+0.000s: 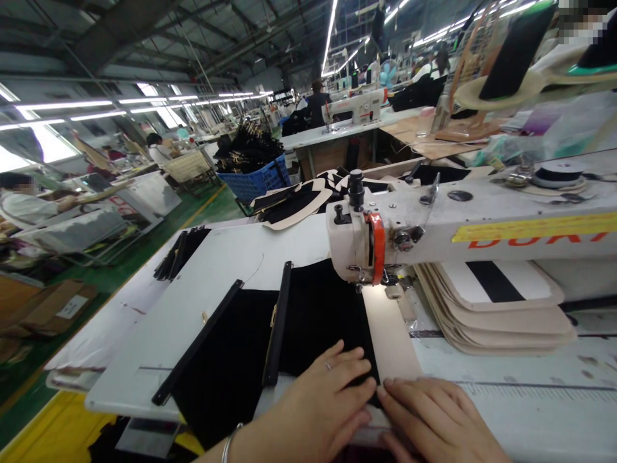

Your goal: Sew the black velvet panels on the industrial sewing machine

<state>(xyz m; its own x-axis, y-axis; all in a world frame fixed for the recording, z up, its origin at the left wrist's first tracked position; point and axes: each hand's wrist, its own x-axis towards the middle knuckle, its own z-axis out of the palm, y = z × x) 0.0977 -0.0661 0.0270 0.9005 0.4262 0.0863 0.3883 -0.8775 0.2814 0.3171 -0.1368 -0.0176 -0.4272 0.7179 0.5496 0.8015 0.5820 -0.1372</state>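
My left hand lies on a black fabric panel, its fingers stretched out and slightly apart. Beside it, my right hand rests flat with fingertips at the seam between the black fabric and a beige strip. Both pieces run up to the sewing machine head, where a lamp lights the strip near the needle. A black zipper-like band with gold hardware crosses the fabric to the left. Further left, a second black band edges more black fabric hanging over the table edge.
Right of the needle sits a stack of beige rounded panels. Behind the machine head lie black and beige cut pieces and a blue crate heaped with black items. Black pieces rest at the table's left. Other people work farther off.
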